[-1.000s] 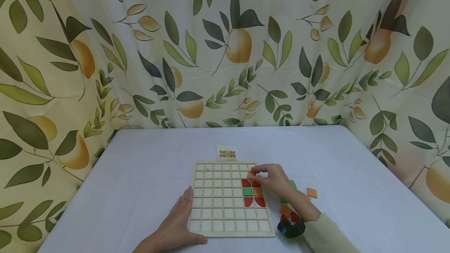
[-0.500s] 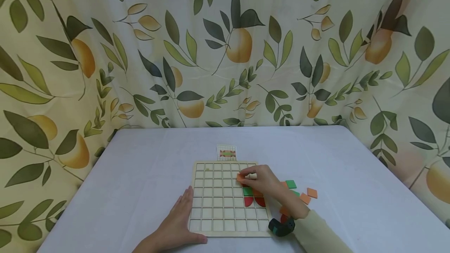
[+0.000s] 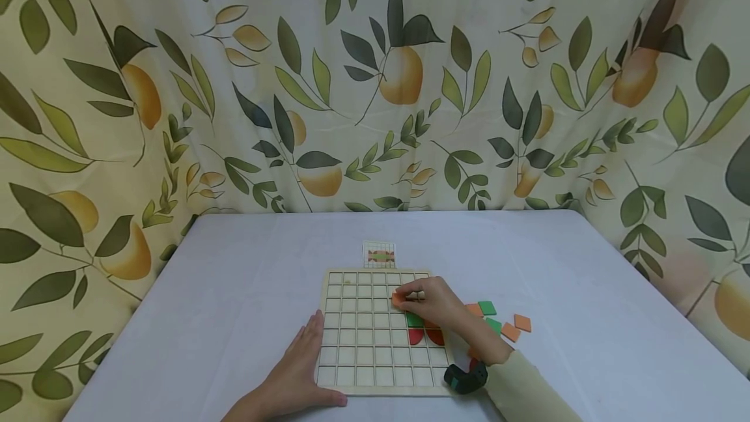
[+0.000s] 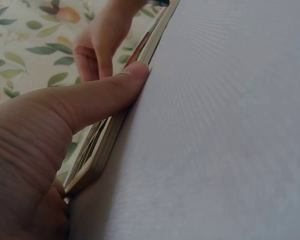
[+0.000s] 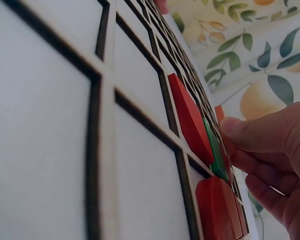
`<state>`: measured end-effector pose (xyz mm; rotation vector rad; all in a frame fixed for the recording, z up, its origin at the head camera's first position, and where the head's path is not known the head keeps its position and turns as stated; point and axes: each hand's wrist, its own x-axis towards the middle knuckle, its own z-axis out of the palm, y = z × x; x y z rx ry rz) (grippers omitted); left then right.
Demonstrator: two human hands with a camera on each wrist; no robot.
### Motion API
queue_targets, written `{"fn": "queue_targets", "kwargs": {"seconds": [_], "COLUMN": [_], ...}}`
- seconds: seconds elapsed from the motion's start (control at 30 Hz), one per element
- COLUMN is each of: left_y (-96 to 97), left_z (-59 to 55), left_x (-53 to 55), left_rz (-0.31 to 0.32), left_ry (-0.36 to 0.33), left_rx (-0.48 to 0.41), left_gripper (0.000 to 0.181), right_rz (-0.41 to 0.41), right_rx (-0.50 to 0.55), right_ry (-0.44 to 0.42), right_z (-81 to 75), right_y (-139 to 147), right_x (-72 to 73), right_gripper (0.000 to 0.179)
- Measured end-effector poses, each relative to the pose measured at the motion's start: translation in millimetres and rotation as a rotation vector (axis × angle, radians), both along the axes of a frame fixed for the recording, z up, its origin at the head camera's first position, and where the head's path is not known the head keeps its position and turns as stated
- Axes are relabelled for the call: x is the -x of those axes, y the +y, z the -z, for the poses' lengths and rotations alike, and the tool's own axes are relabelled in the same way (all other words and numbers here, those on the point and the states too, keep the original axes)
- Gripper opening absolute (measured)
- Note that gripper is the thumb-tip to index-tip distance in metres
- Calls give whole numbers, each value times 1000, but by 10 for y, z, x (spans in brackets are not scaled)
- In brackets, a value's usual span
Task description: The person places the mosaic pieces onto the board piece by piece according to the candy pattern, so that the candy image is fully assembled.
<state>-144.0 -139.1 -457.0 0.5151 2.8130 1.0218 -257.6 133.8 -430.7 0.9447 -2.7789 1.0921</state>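
Note:
A pale wooden grid board [image 3: 383,391] lies on the white table. My left hand [image 3: 293,370] rests against its near left corner, fingers straight along the left side and thumb along the front edge. Above the right part of the grid, my right hand [image 3: 432,305] pinches an orange tile [image 3: 398,299] between thumb and fingers. A green tile [image 3: 415,320] and red rounded pieces [image 3: 416,337] sit in cells beside and below that hand. The right wrist view shows the held orange tile [image 5: 219,114] beyond the seated red piece [image 5: 190,117]; the hand covers part of the filled cells.
Loose tiles lie right of the board, among them a green tile [image 3: 487,308] and an orange tile [image 3: 523,323]; the right forearm hides some. A small pattern card [image 3: 379,255] lies at the board's far edge. A patterned curtain [image 3: 375,116] hangs behind the table.
My right hand has moved left across the board with the orange tile, from the rightmost columns to further inward. My left hand has stayed at the corner.

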Motion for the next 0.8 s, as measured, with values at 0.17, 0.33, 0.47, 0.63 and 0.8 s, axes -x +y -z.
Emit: {"fn": "queue_targets", "kwargs": {"seconds": [0.17, 0.33, 0.47, 0.63, 0.8], "left_y": [0, 0, 0, -2, -2], "left_z": [-2, 0, -1, -3, 2], "left_x": [0, -2, -2, -3, -2], "left_rz": [-4, -7, -7, -5, -4], "left_ry": [0, -2, -5, -4, 1], "left_rx": [1, 2, 3, -3, -2], "left_gripper": [139, 139, 138, 138, 139], "right_rz": [-18, -29, -39, -47, -73], "right_rx": [4, 6, -3, -9, -13], "right_ry": [-2, -9, -16, -14, 11], "right_z": [1, 9, 23, 37, 38], "right_y": [6, 6, 3, 0, -2], "right_x": [-1, 8, 20, 27, 23], "right_gripper": [24, 22, 22, 21, 20]}}
